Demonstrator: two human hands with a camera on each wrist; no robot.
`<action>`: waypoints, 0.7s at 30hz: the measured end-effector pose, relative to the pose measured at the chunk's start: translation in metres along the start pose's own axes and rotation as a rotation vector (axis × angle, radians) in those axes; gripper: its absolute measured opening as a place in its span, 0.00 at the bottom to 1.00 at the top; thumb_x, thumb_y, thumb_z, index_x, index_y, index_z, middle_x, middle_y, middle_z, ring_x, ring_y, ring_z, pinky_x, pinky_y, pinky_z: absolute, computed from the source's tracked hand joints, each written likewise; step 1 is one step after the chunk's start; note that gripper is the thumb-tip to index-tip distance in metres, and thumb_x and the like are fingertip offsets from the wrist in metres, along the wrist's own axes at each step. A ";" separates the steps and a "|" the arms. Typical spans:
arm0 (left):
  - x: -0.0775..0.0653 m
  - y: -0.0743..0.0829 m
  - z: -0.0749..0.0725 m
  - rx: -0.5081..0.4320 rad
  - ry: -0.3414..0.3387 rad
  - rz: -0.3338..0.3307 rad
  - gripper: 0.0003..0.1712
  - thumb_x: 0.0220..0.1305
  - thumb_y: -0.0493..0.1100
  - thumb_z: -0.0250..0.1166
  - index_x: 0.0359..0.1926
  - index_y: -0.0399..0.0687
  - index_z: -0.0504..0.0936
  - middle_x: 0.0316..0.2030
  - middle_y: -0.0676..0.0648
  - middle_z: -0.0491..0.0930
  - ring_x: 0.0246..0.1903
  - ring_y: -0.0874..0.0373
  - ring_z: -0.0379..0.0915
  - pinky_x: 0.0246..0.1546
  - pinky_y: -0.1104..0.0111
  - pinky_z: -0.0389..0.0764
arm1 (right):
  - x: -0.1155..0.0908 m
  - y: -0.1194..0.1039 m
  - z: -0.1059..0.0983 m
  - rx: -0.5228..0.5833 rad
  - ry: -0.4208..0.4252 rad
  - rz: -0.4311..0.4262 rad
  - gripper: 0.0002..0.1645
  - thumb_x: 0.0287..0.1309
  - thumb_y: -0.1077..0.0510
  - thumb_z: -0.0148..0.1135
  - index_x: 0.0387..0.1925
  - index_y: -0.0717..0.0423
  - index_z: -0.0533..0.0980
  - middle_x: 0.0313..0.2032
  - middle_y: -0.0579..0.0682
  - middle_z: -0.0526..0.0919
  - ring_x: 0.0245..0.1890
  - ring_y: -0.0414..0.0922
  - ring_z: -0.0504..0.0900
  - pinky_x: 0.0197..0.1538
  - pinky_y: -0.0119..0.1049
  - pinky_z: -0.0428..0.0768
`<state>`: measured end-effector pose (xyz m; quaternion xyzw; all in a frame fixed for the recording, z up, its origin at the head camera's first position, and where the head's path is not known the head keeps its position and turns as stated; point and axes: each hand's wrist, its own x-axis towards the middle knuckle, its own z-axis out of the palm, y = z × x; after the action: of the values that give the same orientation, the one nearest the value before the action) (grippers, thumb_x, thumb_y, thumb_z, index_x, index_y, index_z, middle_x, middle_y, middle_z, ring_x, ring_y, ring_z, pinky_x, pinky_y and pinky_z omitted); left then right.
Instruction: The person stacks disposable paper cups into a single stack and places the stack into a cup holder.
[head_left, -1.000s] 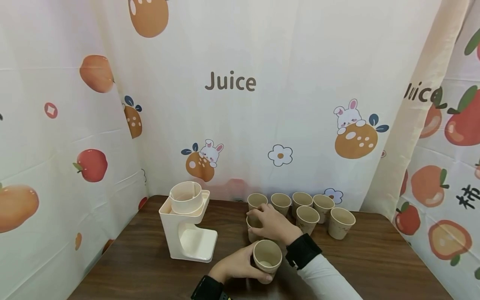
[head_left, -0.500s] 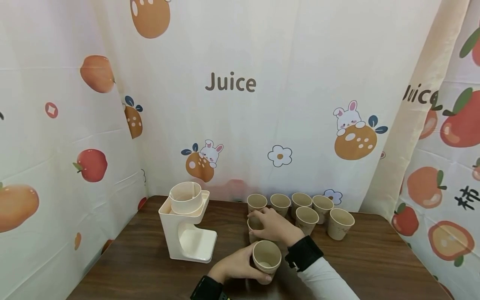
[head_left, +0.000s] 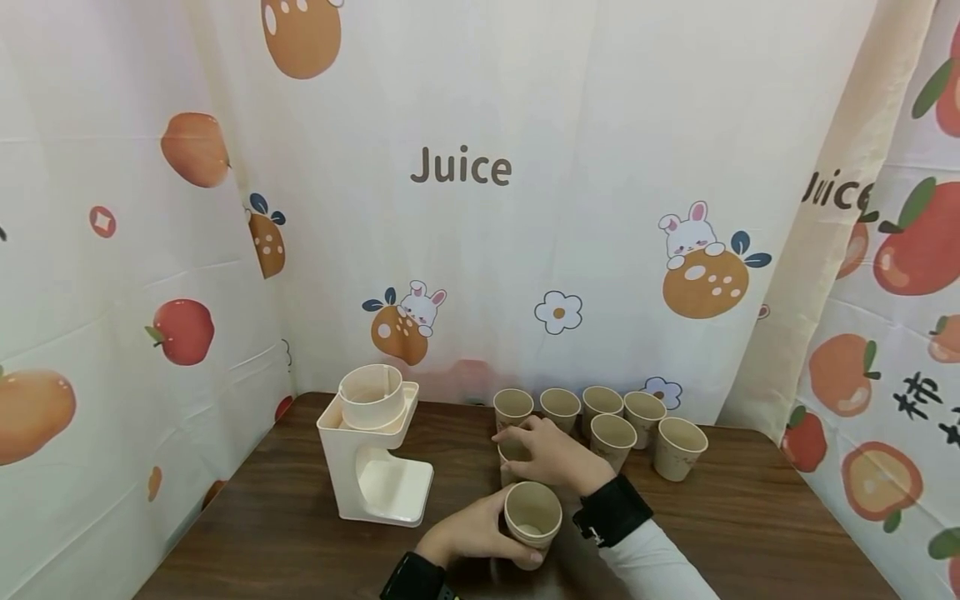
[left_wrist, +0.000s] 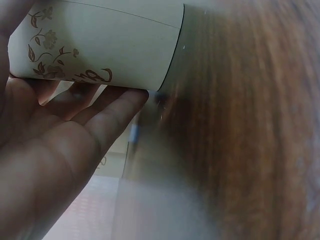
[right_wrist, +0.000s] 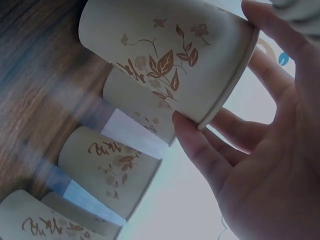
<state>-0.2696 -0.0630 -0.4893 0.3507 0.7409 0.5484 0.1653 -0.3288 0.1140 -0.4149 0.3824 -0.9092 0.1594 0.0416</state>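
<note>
In the head view, my left hand [head_left: 474, 528] holds a beige paper cup [head_left: 532, 510] upright near the front of the table, thumb on the near side. The left wrist view shows this cup's printed wall [left_wrist: 100, 42], with fingers beneath it. Just behind it, my right hand [head_left: 553, 455] reaches over a second paper cup [head_left: 509, 474] and grips it by the rim; the hand partly covers it. In the right wrist view, thumb and fingertips pinch that cup [right_wrist: 160, 55] around its rim, and brown flowers mark its side.
Several more paper cups [head_left: 602, 401] stand upright behind and right of my right hand. A cream-coloured stand [head_left: 341, 467] with a round cup-like top [head_left: 372, 398] is on the left of the brown wooden table [head_left: 720, 533]. A fruit-print curtain [head_left: 480, 242] hangs behind.
My right hand and the cup it grips have shifted slightly right. The left hand and its cup stay almost where they were. The head view has turned a little.
</note>
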 end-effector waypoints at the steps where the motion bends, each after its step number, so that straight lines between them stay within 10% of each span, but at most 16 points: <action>1: 0.000 0.000 0.000 0.002 0.004 0.000 0.40 0.49 0.45 0.72 0.63 0.60 0.63 0.53 0.47 0.75 0.52 0.55 0.69 0.55 0.62 0.70 | -0.001 0.000 -0.001 0.002 0.010 -0.005 0.22 0.56 0.45 0.62 0.54 0.35 0.74 0.47 0.53 0.73 0.45 0.48 0.71 0.43 0.45 0.76; 21: 0.000 0.001 0.000 -0.005 0.010 0.002 0.40 0.49 0.48 0.72 0.62 0.64 0.63 0.52 0.49 0.76 0.51 0.56 0.70 0.54 0.63 0.70 | -0.019 -0.009 -0.047 -0.015 0.155 -0.040 0.23 0.55 0.47 0.63 0.54 0.41 0.76 0.47 0.57 0.75 0.50 0.52 0.71 0.49 0.52 0.75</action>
<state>-0.2691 -0.0627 -0.4884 0.3483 0.7399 0.5523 0.1619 -0.3108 0.1361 -0.3721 0.3865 -0.8966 0.1810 0.1178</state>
